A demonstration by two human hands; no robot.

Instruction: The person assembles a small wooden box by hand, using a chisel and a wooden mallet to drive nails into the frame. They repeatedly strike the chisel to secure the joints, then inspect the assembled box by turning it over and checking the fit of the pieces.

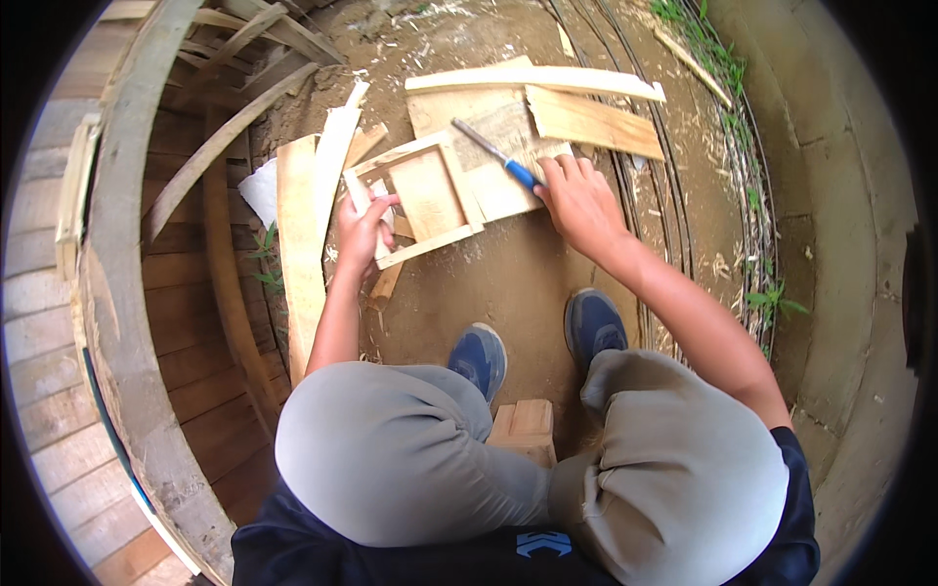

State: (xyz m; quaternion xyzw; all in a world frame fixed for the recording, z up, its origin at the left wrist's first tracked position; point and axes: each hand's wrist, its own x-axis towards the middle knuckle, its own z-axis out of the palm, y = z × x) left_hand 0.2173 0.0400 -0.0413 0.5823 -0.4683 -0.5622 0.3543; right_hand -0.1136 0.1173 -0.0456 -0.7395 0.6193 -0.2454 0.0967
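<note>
Head | right hand [583, 202] grips blue-handled tool [520, 174] — axis diagonal, tip away and left | left hand [362, 232] clasps wooden frame [430, 245]

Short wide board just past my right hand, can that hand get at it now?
Probably yes: the right hand is close to the short wide board, with nothing visible between them. It holds the blue-handled tool, though, so grasping may mean freeing it first.

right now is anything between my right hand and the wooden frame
Nothing visible blocks it; only the blue-handled tool in the right hand shows between hand and wooden frame, above a flat board.
</note>
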